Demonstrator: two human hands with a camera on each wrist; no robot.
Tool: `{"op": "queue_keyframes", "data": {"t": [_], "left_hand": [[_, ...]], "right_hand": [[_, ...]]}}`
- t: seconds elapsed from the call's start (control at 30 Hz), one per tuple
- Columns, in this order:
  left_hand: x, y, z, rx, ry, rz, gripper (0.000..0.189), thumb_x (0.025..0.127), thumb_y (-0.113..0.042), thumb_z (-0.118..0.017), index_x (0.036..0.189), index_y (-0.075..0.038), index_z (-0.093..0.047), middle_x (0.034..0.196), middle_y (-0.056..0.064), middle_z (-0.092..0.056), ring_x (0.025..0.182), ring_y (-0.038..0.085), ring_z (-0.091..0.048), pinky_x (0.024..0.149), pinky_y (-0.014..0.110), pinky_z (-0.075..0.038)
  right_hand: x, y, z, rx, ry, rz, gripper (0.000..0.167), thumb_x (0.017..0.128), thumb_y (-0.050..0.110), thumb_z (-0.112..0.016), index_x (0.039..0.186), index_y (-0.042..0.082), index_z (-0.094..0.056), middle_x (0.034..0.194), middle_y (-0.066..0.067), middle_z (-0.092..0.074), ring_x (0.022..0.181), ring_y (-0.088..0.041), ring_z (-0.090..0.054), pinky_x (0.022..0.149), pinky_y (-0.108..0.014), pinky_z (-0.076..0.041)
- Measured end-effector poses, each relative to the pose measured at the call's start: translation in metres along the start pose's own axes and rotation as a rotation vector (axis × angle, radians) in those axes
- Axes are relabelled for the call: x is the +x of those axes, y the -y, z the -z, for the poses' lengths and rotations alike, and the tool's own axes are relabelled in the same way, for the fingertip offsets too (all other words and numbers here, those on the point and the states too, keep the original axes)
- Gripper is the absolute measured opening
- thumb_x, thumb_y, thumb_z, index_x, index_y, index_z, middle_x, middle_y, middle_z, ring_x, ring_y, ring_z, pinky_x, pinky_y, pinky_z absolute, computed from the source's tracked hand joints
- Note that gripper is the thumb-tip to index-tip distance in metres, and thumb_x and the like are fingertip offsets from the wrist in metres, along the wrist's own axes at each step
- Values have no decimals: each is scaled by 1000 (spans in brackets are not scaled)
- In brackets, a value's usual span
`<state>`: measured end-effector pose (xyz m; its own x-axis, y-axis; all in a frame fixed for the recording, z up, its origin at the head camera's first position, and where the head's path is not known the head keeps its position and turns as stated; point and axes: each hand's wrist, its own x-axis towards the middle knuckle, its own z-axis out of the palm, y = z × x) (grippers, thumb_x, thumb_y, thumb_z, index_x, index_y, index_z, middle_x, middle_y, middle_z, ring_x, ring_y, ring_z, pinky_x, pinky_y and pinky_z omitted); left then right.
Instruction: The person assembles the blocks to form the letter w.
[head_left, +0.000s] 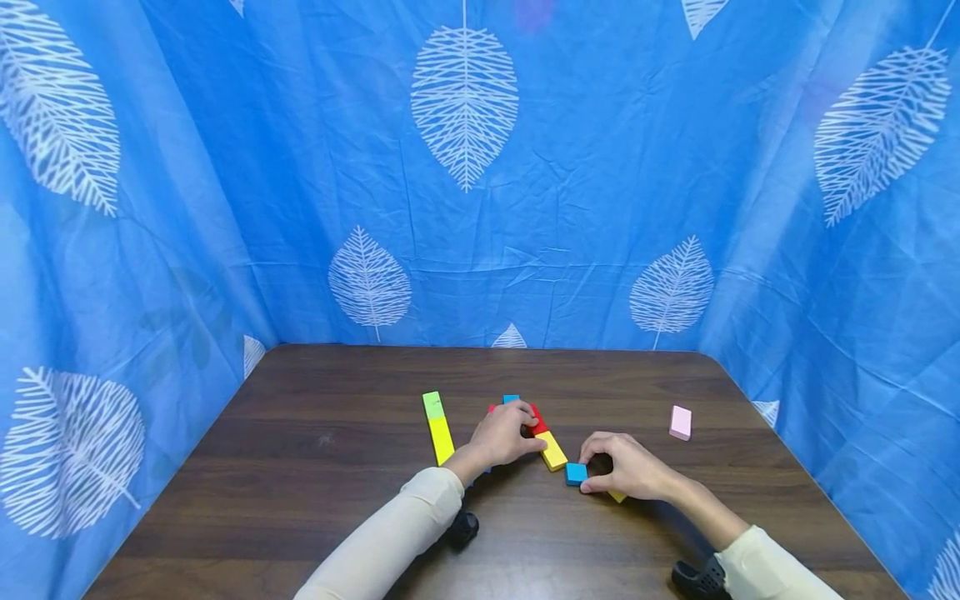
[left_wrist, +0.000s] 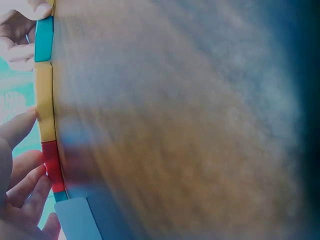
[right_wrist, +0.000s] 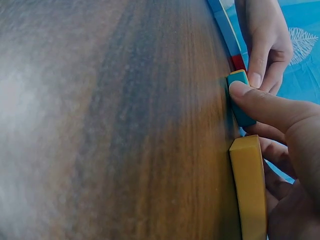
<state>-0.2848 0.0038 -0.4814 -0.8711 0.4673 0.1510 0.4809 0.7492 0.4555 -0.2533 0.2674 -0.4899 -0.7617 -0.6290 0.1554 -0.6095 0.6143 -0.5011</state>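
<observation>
My right hand (head_left: 626,468) pinches a small blue block (head_left: 576,474) between thumb and fingers, low on the table. Beneath that hand lies a long yellow block (right_wrist: 248,185), mostly hidden in the head view. My left hand (head_left: 504,433) rests by a slanting row: its thumb touches a yellow block (head_left: 553,452), its fingertips the red block (head_left: 539,419) behind. The blue block sits close to the yellow block's near end. At the row's far end, another blue block (head_left: 511,399) is partly covered by the left hand.
Left of the hands, a green block (head_left: 432,406) and a yellow block (head_left: 441,439) form another slanting row, its near end hidden by the left arm. A pink block (head_left: 680,422) lies apart at right on the dark wooden table (head_left: 300,467). Blue leaf-printed cloth (head_left: 465,233) surrounds the table.
</observation>
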Motion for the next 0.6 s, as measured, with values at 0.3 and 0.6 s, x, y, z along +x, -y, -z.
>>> {"op": "queue_keyframes", "data": {"t": [0.3, 0.6], "left_hand": [[0, -2, 1, 15, 8, 1, 40, 90, -37, -83, 120, -11, -79, 128, -1, -65, 115, 17, -60, 91, 29, -54], [1, -3, 3, 19, 17, 11, 38, 90, -36, -83, 118, -11, -80, 128, -1, -66, 115, 17, -60, 91, 30, -54]], "right_hand": [[0, 0, 0, -6, 12, -30, 19, 87, 39, -85, 94, 28, -71, 106, 14, -64, 97, -8, -60, 87, -36, -52], [0, 0, 1, -16, 15, -32, 24, 86, 40, -86, 99, 25, -72, 107, 13, -64, 99, -10, -60, 89, -39, -53]]}}
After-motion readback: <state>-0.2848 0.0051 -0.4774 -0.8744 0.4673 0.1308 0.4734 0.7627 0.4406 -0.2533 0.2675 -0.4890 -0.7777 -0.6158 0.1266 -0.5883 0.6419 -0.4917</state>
